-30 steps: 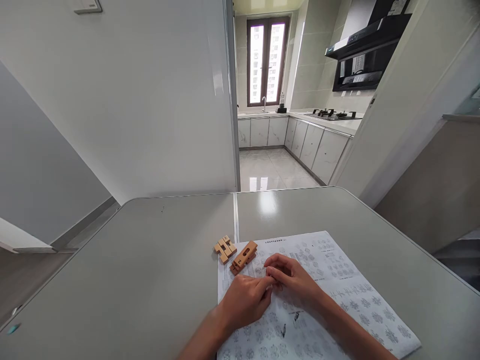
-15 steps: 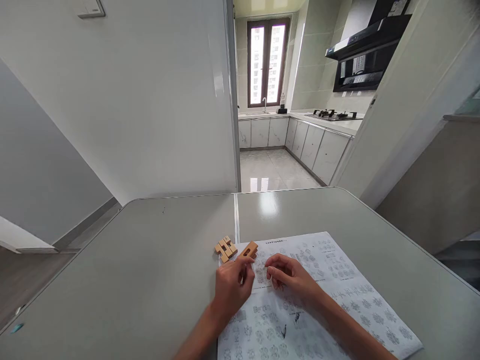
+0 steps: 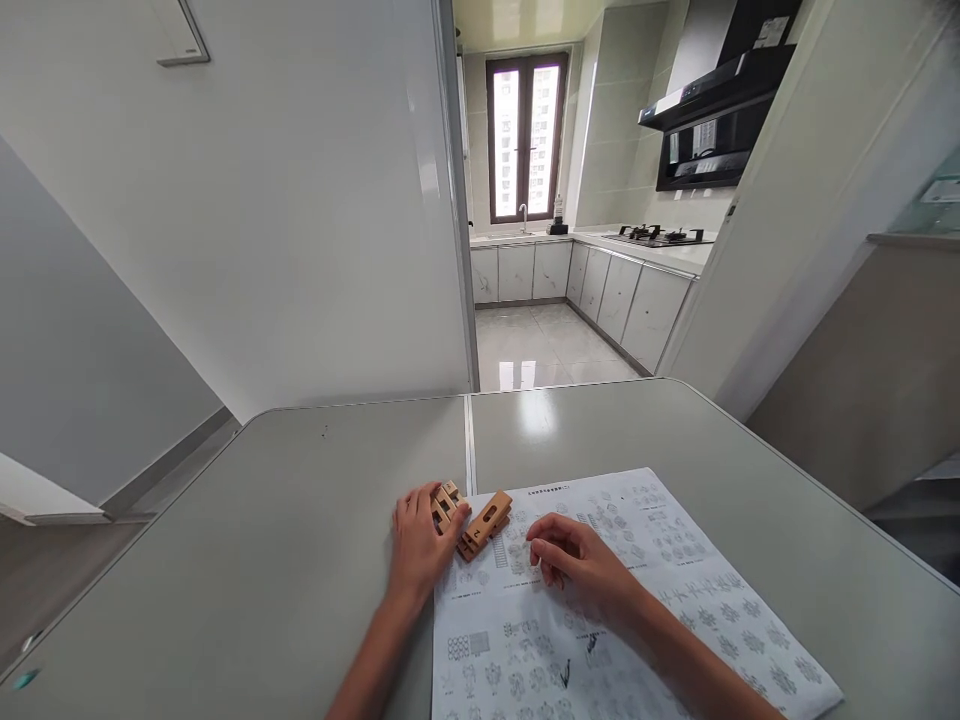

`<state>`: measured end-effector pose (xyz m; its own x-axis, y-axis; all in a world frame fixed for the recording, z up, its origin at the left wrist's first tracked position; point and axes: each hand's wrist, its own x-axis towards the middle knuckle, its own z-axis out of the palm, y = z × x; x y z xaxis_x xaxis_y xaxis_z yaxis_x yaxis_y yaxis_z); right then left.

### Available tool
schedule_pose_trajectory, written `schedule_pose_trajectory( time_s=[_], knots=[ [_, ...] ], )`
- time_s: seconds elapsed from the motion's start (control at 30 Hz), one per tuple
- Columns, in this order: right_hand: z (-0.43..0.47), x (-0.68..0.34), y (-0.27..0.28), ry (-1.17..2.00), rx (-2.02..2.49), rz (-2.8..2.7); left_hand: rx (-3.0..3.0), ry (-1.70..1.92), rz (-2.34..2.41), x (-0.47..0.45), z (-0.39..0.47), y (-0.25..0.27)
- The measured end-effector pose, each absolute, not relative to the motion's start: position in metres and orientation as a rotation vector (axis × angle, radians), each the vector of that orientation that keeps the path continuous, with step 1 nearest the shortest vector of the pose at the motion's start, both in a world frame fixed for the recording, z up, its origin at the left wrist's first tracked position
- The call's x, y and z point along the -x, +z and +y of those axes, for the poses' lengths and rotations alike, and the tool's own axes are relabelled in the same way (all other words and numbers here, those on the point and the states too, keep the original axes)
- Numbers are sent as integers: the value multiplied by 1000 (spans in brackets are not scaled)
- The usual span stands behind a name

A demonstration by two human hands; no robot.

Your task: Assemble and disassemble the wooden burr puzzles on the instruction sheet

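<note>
My left hand [image 3: 416, 530] is wrapped over a cluster of pale notched wooden puzzle pieces [image 3: 448, 500], with fingers on the left and thumb on the right. They lie on the table at the paper's upper left corner. Just right of the thumb rest darker wooden puzzle pieces [image 3: 489, 517], one with an oval slot and a number. My right hand [image 3: 574, 560] lies on the printed sheet [image 3: 615, 500], its fingers curled inward and thumb near the index finger. Nothing shows between its fingertips. The sheet carries many small diagrams and a few dark pen marks.
The grey table [image 3: 300, 520] has a seam [image 3: 469, 440] running away from me. At its far left edge is a small teal object [image 3: 26, 680]. Beyond stand a white wall [image 3: 300, 200] and a kitchen with a gas stove [image 3: 660, 236] and white cabinets [image 3: 517, 274].
My left hand has moved left from the darker wooden pieces onto the pale cluster and closed over it. The darker pieces are now uncovered. My right hand has hardly moved.
</note>
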<state>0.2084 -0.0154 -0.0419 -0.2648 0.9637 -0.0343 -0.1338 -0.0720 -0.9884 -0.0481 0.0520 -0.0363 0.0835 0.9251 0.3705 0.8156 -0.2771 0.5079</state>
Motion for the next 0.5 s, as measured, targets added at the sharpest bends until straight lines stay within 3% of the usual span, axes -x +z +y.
schedule_pose_trajectory(
  time_s=[0.5],
  knots=[
    [-17, -207, -35, 1515, 1022, -1265, -2081, 942, 1746, 56, 57, -39]
  ],
)
